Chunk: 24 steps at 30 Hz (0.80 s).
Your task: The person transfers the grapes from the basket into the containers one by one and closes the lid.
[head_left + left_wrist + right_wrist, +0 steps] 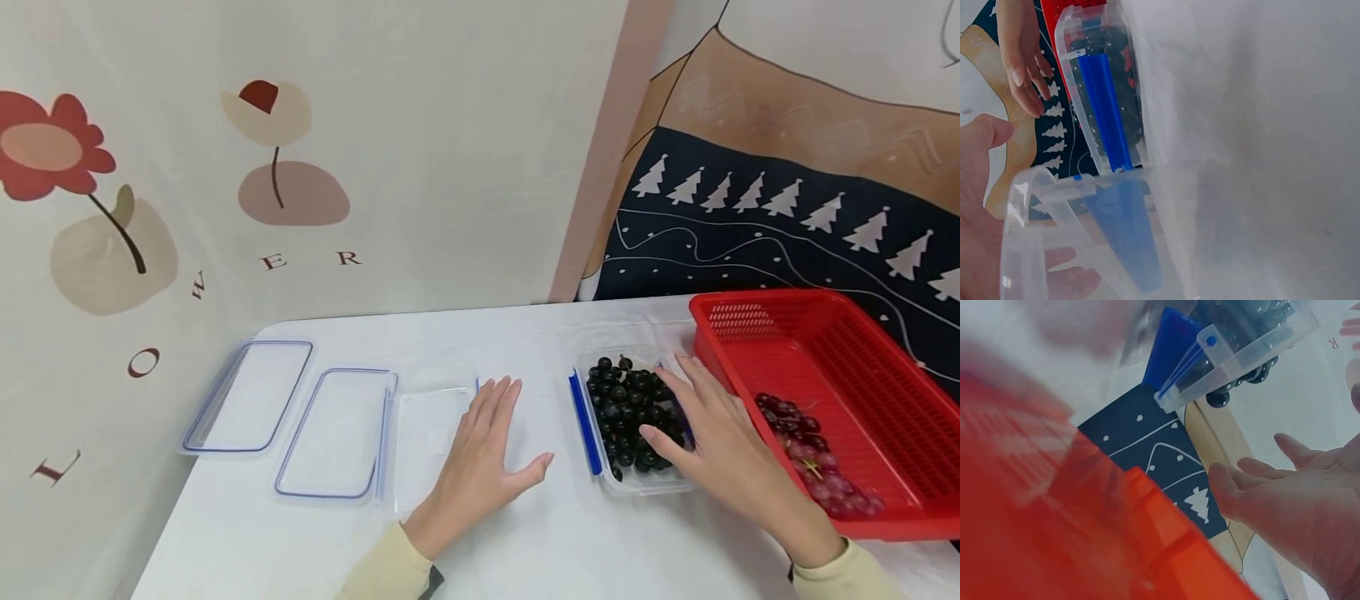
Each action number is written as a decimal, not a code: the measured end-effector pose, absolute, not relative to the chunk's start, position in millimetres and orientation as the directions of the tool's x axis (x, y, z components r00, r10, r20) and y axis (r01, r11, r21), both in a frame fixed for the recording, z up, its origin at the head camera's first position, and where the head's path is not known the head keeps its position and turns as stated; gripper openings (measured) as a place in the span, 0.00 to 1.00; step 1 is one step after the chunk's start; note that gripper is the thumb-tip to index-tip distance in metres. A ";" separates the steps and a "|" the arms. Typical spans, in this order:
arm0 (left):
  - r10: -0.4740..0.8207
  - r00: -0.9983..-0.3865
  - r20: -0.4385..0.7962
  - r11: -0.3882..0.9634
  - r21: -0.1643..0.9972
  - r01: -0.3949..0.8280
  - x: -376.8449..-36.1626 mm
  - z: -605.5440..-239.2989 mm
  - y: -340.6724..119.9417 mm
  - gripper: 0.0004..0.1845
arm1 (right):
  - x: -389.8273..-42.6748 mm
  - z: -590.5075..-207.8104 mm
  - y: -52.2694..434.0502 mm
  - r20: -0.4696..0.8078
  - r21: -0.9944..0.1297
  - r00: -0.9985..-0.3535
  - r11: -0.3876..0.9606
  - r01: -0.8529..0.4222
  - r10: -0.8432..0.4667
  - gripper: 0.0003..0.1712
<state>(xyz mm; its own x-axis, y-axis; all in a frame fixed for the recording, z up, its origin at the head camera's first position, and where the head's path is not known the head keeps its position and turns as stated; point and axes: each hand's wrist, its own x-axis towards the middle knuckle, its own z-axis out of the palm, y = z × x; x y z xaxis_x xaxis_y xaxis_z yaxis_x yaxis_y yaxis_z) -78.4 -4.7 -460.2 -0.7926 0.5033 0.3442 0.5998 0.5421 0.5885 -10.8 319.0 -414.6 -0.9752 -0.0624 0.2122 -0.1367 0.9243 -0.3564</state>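
A clear plastic container (637, 488) filled with dark grapes (622, 412) stands on the white table, right of centre. Its blue side latch (584, 425) hangs down on the left. Over its right side hovers my right hand (723, 442), fingers spread and slightly bent, holding nothing. My left hand (480, 471) is above the right edge of an empty clear container (423, 450), fingers straight and thumb apart. In the left wrist view, that container's wall (1022, 250) partly covers the left fingers. The right wrist view shows the right palm (1310, 500) beside the grape container.
A red plastic basket (892, 408) stands at the right, close to the grape container, with a bunch of red grapes (821, 471) inside. Two clear blue-rimmed lids, a far-left lid (255, 396) and a nearer lid (337, 433), lie on the left. A printed cloth hangs behind the table.
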 end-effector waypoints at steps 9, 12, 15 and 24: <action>0.496 -0.759 0.422 0.542 0.532 0.650 -79.3 -466.1 -18.7 0.51 | -0.3 -413.2 334.5 0.219 -0.383 -0.975 0.917 -0.110 -0.025 0.50; 0.493 -0.764 0.417 0.559 0.521 0.645 -78.7 -468.1 -22.6 0.51 | 5.2 -412.3 342.0 0.224 -0.414 -0.975 0.906 -0.088 0.007 0.50; 0.481 -0.771 0.417 0.585 0.502 0.637 -78.6 -469.1 -27.1 0.52 | 8.4 -412.6 349.3 0.230 -0.439 -0.973 0.895 -0.082 0.023 0.50; 0.482 -0.758 0.439 0.646 0.407 0.646 -79.6 -469.4 -38.0 0.54 | 11.5 -412.6 367.8 0.248 -0.472 -0.968 0.877 -0.086 0.038 0.47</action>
